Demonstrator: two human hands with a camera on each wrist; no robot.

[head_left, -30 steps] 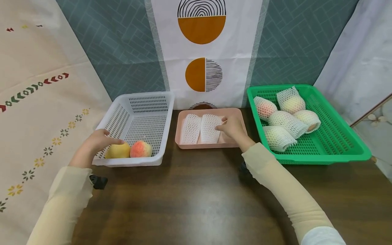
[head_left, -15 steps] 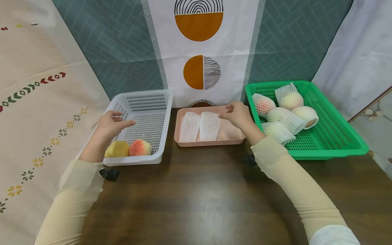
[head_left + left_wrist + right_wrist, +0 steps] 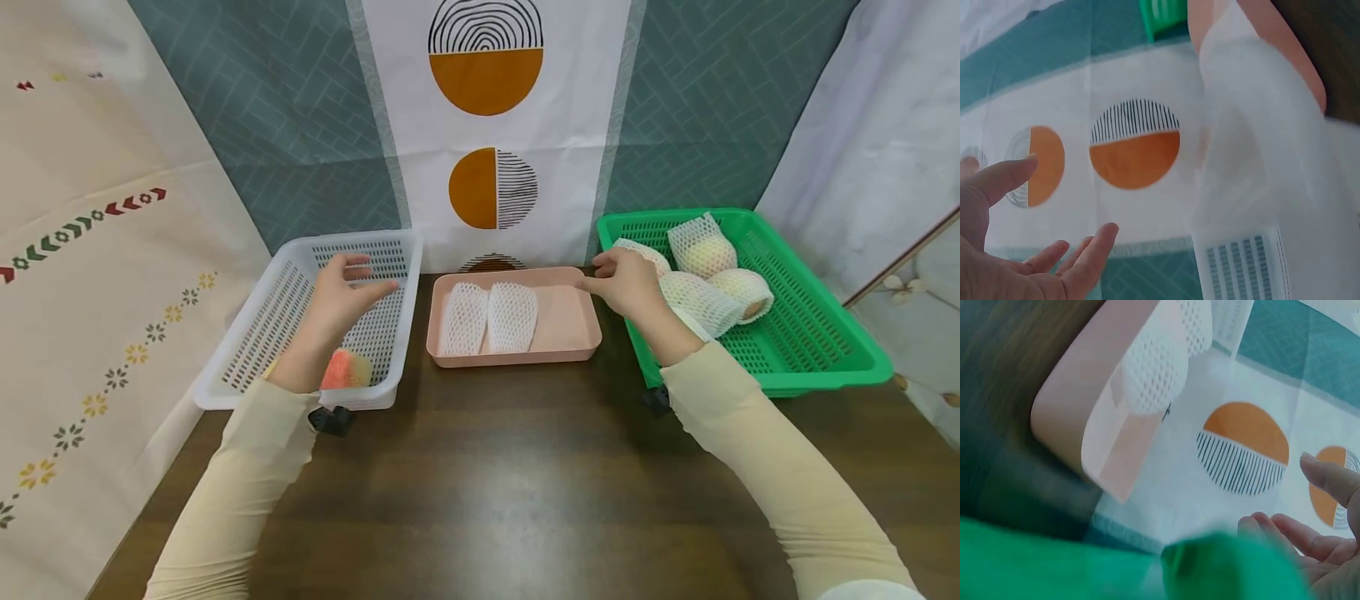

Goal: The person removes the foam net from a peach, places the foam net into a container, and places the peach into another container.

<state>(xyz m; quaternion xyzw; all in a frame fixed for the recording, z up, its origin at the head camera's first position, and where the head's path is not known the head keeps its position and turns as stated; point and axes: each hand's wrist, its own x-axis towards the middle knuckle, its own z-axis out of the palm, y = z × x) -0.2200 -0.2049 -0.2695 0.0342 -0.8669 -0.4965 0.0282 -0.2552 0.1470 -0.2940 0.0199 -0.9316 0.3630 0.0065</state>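
Observation:
My left hand [image 3: 339,293] hovers over the white basket [image 3: 410,308], fingers and thumb spread with nothing between them. A red-and-yellow peach [image 3: 348,369] sits in the basket's near corner; my left forearm mostly covers a yellow fruit beside it. My right hand [image 3: 624,283] is at the left rim of the green basket [image 3: 825,375], thumb and fingers apart and holding nothing. Between the hands, a pink tray [image 3: 566,321] carries two white foam net sleeves [image 3: 513,317], lying flat side by side. The right wrist view also shows the right hand [image 3: 1329,531] spread.
Several fruits in foam nets [image 3: 703,300] are piled in the left and back part of the green basket. All three containers stand along the back of the brown table [image 3: 480,483], before a patterned cloth [image 3: 577,100]. A pale embroidered cloth [image 3: 90,275] hangs at left.
My left hand has moved right across the white basket, its forearm now covering the yellow fruit. My right hand has left the pink tray, moving right to the green basket's rim.

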